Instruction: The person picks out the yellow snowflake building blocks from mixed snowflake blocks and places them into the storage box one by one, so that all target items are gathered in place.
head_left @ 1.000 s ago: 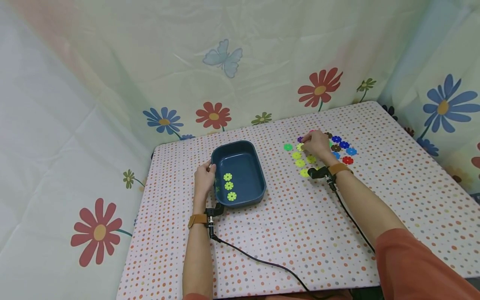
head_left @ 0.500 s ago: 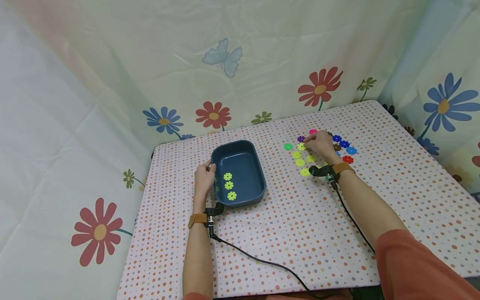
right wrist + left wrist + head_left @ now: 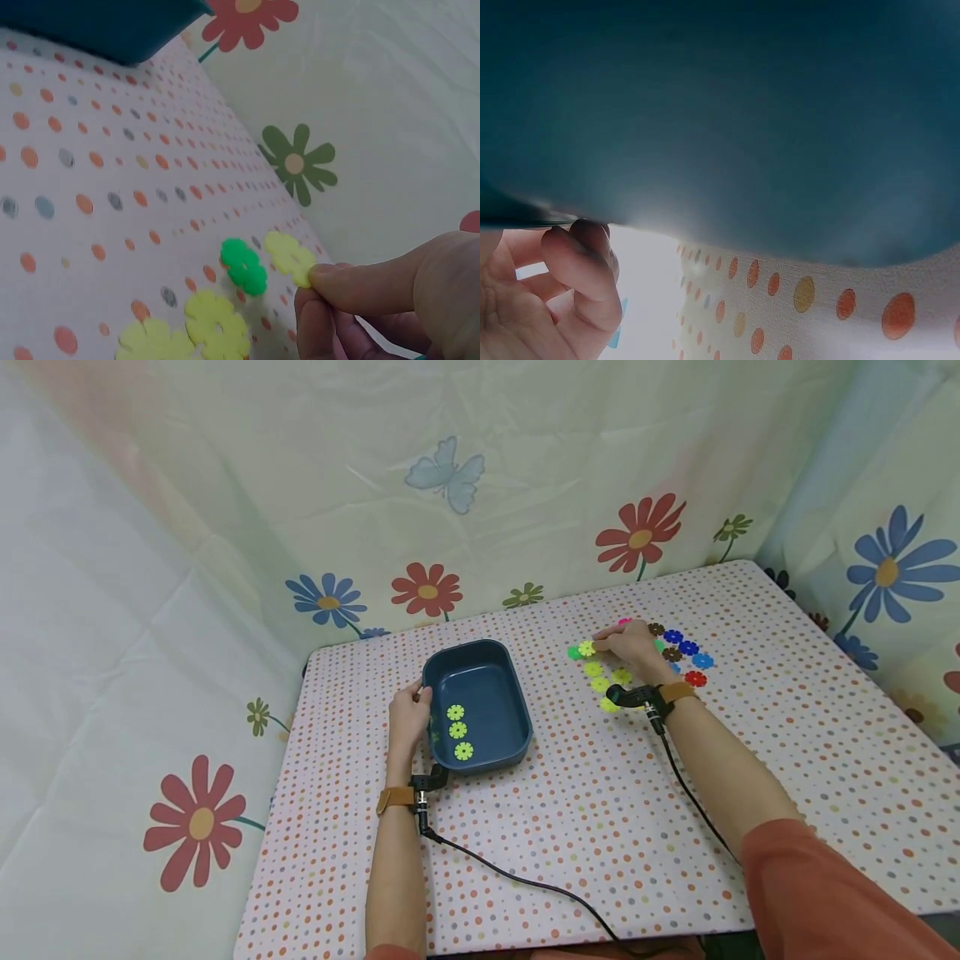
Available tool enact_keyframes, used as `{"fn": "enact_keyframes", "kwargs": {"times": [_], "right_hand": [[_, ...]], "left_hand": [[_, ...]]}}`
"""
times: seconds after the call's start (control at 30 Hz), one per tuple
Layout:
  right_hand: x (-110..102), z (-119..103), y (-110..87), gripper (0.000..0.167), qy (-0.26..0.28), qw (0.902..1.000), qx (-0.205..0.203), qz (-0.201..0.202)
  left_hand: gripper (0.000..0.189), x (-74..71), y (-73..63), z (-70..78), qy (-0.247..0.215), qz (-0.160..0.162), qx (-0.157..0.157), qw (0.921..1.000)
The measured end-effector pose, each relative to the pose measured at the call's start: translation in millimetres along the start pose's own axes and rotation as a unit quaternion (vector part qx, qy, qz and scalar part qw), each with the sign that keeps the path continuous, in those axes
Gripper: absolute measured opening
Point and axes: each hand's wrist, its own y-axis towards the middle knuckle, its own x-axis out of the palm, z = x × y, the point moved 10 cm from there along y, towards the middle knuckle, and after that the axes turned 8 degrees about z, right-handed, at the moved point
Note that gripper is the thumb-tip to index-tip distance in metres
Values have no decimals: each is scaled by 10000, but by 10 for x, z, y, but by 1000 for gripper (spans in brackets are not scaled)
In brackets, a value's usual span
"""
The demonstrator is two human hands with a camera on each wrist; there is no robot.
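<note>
One yellow flower-shaped piece [image 3: 586, 648], right of centre in the head view, is pinched by the right hand [image 3: 632, 646] between thumb and fingers. Farther right lie two dark-blue pieces [image 3: 688, 647], two brown pieces [image 3: 672, 654] and one red piece [image 3: 695, 678]. At the frame's centre, one blue tray [image 3: 491, 706] holds three yellow pieces [image 3: 457, 730]; the left hand [image 3: 409, 717] grips its left rim.

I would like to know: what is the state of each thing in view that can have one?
Dark-blue rectangular container: open-topped.
Three yellow flower-shaped discs: inside the container.
Left hand: gripping the container.
Right hand: pinching another yellow disc.
Bright-green flower-shaped disc: loose on the polka-dotted table.
Red flower-shaped disc: also loose there.
</note>
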Motion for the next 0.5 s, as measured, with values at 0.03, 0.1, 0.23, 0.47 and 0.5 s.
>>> {"fn": "enact_keyframes", "kwargs": {"times": [0.03,0.1,0.23,0.47,0.5], "right_hand": [[36,-28,-11,36,27,10000,-1,-47],[122,-78,-27,36,259,9995,63,-154],[308,-171,-40,38,506,9978,236,-350],[632,-420,-107,34,1025,9923,276,-643],[673,-455,-126,34,1005,9923,260,-673]], "left_hand": [[43,-2,0,2,-10,7,-5,10000],[43,-4,3,4,-15,8,-3,10000],[44,0,0,-4,-43,-9,-42,10000],[43,1,12,-9,37,-6,-54,10000],[43,2,15,-8,53,-7,-54,10000]]}}
